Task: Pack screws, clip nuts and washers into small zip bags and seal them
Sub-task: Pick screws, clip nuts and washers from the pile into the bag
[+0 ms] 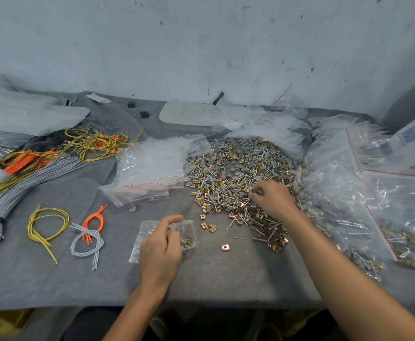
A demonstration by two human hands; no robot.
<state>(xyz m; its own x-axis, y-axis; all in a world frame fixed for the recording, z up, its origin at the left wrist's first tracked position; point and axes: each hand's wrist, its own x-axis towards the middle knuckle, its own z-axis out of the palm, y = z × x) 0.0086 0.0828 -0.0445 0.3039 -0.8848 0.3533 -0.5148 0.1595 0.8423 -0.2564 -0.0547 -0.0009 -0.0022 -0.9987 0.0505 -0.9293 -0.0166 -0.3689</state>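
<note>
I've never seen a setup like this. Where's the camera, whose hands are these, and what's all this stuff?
No machine: a person wears one camera on the head, looking down at their bare hands. The left hand holds a small zip bag with a few pieces inside. The right hand digs in the pile of screws, clip nuts and washers; whether its fingers pinch anything is unclear. Also on the grey cloth: empty bags, filled bags and coloured cords.
</note>
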